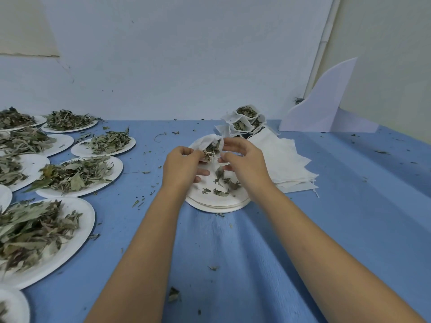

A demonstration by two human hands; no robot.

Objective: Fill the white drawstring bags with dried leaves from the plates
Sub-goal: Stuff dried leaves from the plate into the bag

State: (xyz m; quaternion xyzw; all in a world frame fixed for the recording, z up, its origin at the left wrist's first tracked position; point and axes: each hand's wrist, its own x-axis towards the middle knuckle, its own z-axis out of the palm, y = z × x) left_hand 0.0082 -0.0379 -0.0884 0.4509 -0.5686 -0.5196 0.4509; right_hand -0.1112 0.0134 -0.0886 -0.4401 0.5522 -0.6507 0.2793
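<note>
A white drawstring bag point(208, 142) with dried leaves showing in its mouth hangs over a stack of white plates point(217, 205). My left hand point(184, 166) grips the bag's left edge. My right hand point(242, 162) pinches the bag's right edge and string between thumb and fingers. A few dried leaves point(221, 183) lie on the top plate under my hands. Filled bags point(245, 121) stand open-mouthed behind the plate stack.
Several plates heaped with dried leaves point(77, 176) cover the left of the blue tablecloth point(233, 252). A pile of flat empty white bags point(284, 159) lies right of the plate stack. A white curved board point(324, 106) stands at the back right. Leaf crumbs are scattered around.
</note>
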